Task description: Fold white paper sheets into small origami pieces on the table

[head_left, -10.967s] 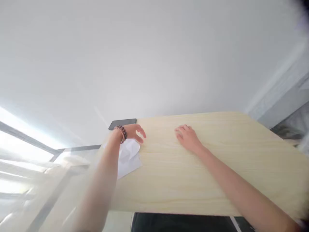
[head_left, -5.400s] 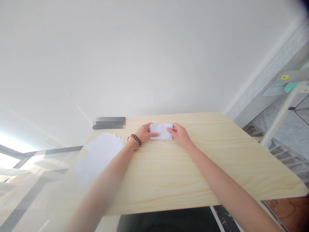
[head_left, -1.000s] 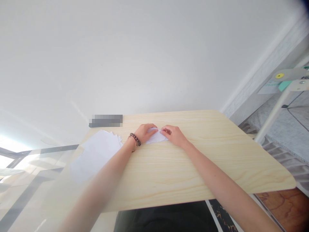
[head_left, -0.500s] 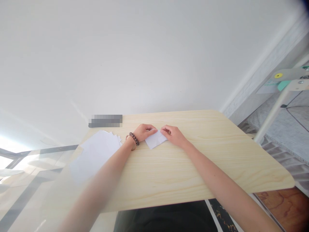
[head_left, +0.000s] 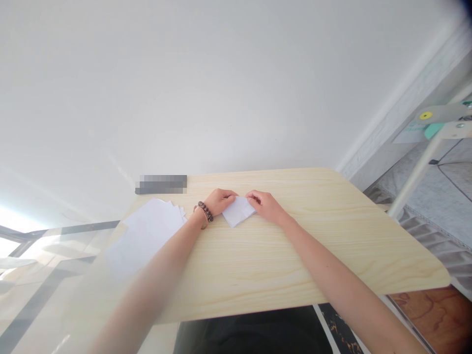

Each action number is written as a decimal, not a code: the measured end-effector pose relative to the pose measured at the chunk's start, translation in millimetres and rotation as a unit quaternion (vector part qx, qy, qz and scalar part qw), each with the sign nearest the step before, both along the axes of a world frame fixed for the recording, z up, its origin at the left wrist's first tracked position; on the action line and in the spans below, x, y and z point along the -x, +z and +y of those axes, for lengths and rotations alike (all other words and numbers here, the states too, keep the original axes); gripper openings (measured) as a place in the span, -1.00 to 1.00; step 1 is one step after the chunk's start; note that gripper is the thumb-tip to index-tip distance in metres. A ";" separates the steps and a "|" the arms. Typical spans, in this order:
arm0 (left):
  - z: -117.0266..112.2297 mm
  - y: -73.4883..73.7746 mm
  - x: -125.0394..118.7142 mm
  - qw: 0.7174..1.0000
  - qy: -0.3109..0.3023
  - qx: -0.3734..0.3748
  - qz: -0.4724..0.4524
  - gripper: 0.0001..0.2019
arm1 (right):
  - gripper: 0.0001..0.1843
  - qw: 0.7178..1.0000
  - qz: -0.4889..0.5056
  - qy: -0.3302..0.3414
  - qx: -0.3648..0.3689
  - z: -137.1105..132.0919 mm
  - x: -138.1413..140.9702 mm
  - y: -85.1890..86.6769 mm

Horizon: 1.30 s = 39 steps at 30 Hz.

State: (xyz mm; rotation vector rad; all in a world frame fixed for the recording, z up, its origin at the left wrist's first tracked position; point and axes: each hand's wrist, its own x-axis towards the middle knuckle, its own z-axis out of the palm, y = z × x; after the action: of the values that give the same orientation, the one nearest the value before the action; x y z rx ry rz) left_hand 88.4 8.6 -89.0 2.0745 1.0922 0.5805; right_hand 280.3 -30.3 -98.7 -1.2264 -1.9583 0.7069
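Note:
A small folded piece of white paper (head_left: 236, 212) lies on the wooden table between my two hands. My left hand (head_left: 220, 200), with a beaded bracelet (head_left: 205, 210) at its wrist, pinches the paper's upper left edge between thumb and fingers. At the upper right corner, my right hand (head_left: 264, 204) grips the same paper, its fingers curled. The fingertips behind the paper's far edge are partly hidden.
Left of my forearm spreads a loose pile of white paper sheets (head_left: 151, 231). A dark, pixelated object (head_left: 161, 185) sits at the table's back left, near the wall (head_left: 236, 88). Beyond the table's right edge stands a pale metal frame (head_left: 416, 172).
My thumbs have shifted slightly apart along the paper's far edge, so more of it shows between them. The paper itself stays in nearly the same place.

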 end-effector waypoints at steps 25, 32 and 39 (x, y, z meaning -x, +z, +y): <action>-9.0 7.0 -2.5 0.998 -0.037 -0.036 -0.021 -0.64 | -0.80 0.998 -0.040 -0.015 -0.054 -4.8 7.5 2.3; -7.2 3.3 -3.0 0.999 -0.024 -0.035 -0.009 -0.63 | -0.79 0.998 -0.038 -0.001 -0.040 -3.8 4.6 1.5; -2.2 -2.7 -2.6 1.000 -0.007 -0.025 0.000 -0.65 | -0.79 1.000 -0.021 0.006 0.002 -2.5 3.0 0.9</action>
State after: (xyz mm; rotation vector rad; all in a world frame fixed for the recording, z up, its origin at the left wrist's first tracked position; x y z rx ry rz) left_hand 91.1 6.4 -91.6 2.1231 1.0735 0.6066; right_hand 277.2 -32.8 -97.8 -1.2419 -2.0002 0.6974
